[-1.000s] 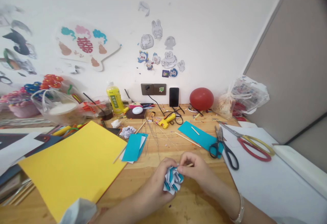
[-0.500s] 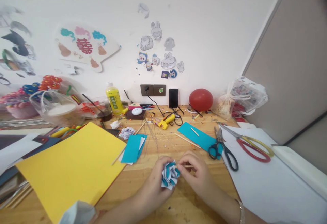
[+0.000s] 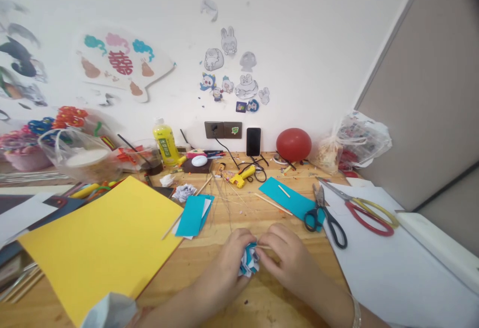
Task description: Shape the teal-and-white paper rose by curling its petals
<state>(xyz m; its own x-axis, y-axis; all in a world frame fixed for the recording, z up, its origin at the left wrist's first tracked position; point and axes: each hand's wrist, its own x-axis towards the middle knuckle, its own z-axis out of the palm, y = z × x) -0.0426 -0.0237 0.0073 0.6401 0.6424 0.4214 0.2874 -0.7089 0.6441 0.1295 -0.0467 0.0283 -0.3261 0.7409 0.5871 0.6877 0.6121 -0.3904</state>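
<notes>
My left hand (image 3: 232, 258) is wrapped round a paper flower (image 3: 250, 260) of white and blue petals, low over the wooden table. From the other side, my right hand (image 3: 282, 253) pinches a thin wooden stick (image 3: 265, 247) whose tip meets the flower's upper right edge. My fingers cover part of both things. Beyond my left hand lie folded blue paper pieces (image 3: 190, 216), with a crumpled white paper flower (image 3: 184, 193) behind them.
A yellow sheet (image 3: 101, 243) spreads over the left. On the right are black-handled scissors (image 3: 335, 226), larger scissors with red and yellow handles (image 3: 368, 218) and white paper (image 3: 396, 273). A yellow glue gun (image 3: 242, 176) and a red balloon (image 3: 294, 144) lie further back.
The flower has turned in my left hand, so less of its face shows. My right hand has come slightly closer to it with the stick. The view has shifted a little.
</notes>
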